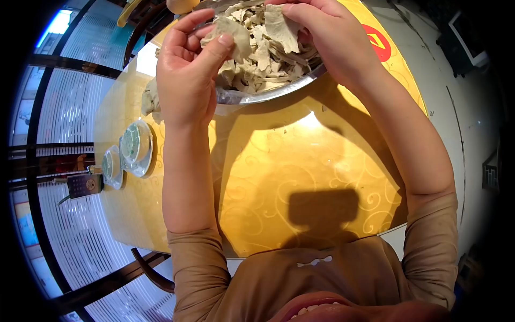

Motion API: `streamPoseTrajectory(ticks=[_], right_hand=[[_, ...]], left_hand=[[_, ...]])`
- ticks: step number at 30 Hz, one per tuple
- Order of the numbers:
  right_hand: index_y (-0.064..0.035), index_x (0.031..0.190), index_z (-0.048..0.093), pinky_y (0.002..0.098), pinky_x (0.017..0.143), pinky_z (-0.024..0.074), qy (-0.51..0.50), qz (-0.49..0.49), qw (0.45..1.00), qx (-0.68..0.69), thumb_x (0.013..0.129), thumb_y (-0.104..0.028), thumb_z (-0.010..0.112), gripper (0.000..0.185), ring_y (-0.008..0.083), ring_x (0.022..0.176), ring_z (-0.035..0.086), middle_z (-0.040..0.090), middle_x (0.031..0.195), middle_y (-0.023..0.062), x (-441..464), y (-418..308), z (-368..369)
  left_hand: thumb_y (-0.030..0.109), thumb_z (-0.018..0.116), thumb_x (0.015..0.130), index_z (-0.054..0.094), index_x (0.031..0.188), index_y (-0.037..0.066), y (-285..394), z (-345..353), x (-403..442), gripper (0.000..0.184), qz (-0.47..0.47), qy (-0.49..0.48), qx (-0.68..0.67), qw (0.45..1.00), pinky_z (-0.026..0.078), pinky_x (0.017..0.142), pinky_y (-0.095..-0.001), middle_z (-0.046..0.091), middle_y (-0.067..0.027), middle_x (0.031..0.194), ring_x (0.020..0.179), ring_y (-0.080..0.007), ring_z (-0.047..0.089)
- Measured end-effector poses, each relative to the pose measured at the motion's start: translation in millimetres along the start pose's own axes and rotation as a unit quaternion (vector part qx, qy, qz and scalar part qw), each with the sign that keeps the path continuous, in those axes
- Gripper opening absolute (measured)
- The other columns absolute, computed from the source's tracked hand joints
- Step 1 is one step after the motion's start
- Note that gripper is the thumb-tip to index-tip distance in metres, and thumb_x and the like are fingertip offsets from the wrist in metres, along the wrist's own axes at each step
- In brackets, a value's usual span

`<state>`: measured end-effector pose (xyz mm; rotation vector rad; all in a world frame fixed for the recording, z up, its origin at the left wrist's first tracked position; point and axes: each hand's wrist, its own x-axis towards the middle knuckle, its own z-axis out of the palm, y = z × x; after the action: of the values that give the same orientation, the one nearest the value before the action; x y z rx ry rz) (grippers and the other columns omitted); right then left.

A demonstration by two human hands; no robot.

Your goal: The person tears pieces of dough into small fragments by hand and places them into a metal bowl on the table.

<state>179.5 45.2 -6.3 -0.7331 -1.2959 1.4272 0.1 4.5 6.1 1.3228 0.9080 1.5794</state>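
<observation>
Both hands up over the basin. Left hand (pixel 188 61) has a pale torn piece (pixel 236 38) pinched between thumb and fingers; right hand (pixel 316 24) grips another flat piece (pixel 282 28) by its upper edge. The two pieces are apart, both above the pile (pixel 261 59) of similar grey-white scraps in the metal basin (pixel 279 95). Forearms flank the near side of the basin; the hands cover parts of its rim.

Left of the basin, partly behind the left wrist: a pale clump (pixel 150 98) on the table. Further along that side, two dish stacks (pixel 135 144) (pixel 111 165) with green-patterned tops — near each other, clear of the arms. Dark phone-like device (pixel 86 184) by the edge, contents unreadable.

Table (pixel 257 182) is glossy yellow with swirls, glare and dark shadows across it. Red round sticker (pixel 377 43) past the right forearm. Room: striped glass panels (pixel 75 102) left, curved chair part (pixel 153 272) below them, light tiled floor (pixel 440 91) right.
</observation>
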Motion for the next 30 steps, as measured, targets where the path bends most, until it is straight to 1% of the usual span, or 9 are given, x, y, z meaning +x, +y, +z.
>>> streamPoseTrajectory(ticks=[2,4,6,8,15,18,23,27,30], right_hand=[[-0.0029,0.099,0.058,0.0187,0.058,0.0398,0.023,-0.012,0.999,-0.021,0.088,-0.011,0.058,0.013,0.0051,0.066,0.049,0.056,0.078,-0.001,1,-1,4],[-0.002,0.1,0.059,0.0196,0.058,0.0411,-0.155,0.005,0.986,0.066,0.088,-0.012,0.06,0.016,0.0055,0.066,0.05,0.057,0.076,-0.0006,-3,-13,-13],[-0.0011,0.1,0.061,0.0206,0.059,0.0428,-0.202,-0.002,0.979,0.02,0.087,-0.014,0.062,0.018,0.0062,0.067,0.052,0.058,0.075,0.0001,-4,-17,-14],[-0.0002,0.1,0.062,0.0216,0.061,0.0448,-0.114,-0.028,0.981,-0.154,0.086,-0.016,0.064,0.021,0.007,0.069,0.055,0.06,0.075,0.0013,-4,-10,4],[0.0008,0.097,0.065,0.0231,0.068,0.0479,-0.099,-0.069,0.974,-0.194,0.086,-0.014,0.063,0.019,0.0091,0.078,0.06,0.067,0.085,0.0059,-8,-7,5],[0.0,0.095,0.065,0.0238,0.067,0.0483,-0.125,-0.091,0.982,-0.106,0.085,-0.015,0.062,0.019,0.0094,0.075,0.061,0.067,0.081,0.0055,-4,3,4],[-0.0008,0.089,0.065,0.0261,0.064,0.0484,-0.066,-0.102,0.965,-0.232,0.078,-0.015,0.064,0.018,0.0118,0.068,0.061,0.066,0.075,0.0084,-10,-9,7],[-0.0005,0.082,0.065,0.0269,0.061,0.0478,-0.018,-0.087,0.949,-0.302,0.072,-0.014,0.065,0.017,0.0134,0.065,0.061,0.064,0.071,0.0117,-14,-17,13],[0.0002,0.08,0.065,0.027,0.06,0.0473,-0.006,-0.111,0.961,-0.255,0.071,-0.013,0.065,0.016,0.0125,0.064,0.06,0.064,0.07,0.0125,-12,-13,11]], left_hand=[[-0.003,0.067,0.08,0.056,0.108,-0.004,-3,-4,0,0.031,-0.009,-0.033,0.002,0.999,0.05,0.07,-0.0214,0.063,-0.0088,0.097,0.079,-0.0112,0.061],[-0.003,0.067,0.079,0.057,0.107,-0.004,-5,-5,-1,0.029,-0.014,-0.046,0.013,0.999,0.049,0.07,-0.021,0.063,-0.0085,0.096,0.079,-0.0108,0.061],[-0.002,0.069,0.079,0.059,0.104,-0.004,-6,-7,0,0.028,-0.014,-0.069,0.038,0.997,0.049,0.069,-0.0209,0.064,-0.0078,0.093,0.078,-0.0105,0.061],[-0.001,0.07,0.078,0.059,0.104,-0.003,-6,-6,0,0.028,-0.012,-0.09,0.055,0.994,0.049,0.069,-0.0208,0.064,-0.0072,0.091,0.078,-0.0103,0.061],[0.003,0.071,0.079,0.061,0.1,-0.003,-5,4,-2,0.024,0.015,-0.066,0.08,0.994,0.048,0.066,-0.0194,0.065,-0.0069,0.091,0.075,-0.0085,0.06],[0.004,0.071,0.079,0.062,0.097,-0.003,-4,1,-1,0.021,-0.009,-0.064,0.1,0.993,0.048,0.065,-0.0188,0.065,-0.006,0.086,0.073,-0.0078,0.06],[0.003,0.07,0.079,0.063,0.091,-0.003,-1,-2,-2,0.015,-0.05,-0.085,0.139,0.985,0.046,0.061,-0.0179,0.064,-0.0031,0.078,0.069,-0.0063,0.058],[0.003,0.07,0.08,0.063,0.088,-0.001,-4,10,-10,0.012,0.057,-0.066,0.188,0.978,0.045,0.059,-0.0177,0.063,-0.0008,0.077,0.068,-0.0048,0.057],[0.003,0.07,0.08,0.063,0.088,0.0,-9,12,-13,0.011,0.116,-0.043,0.232,0.965,0.045,0.059,-0.0176,0.062,0.0003,0.077,0.068,-0.0045,0.057]])
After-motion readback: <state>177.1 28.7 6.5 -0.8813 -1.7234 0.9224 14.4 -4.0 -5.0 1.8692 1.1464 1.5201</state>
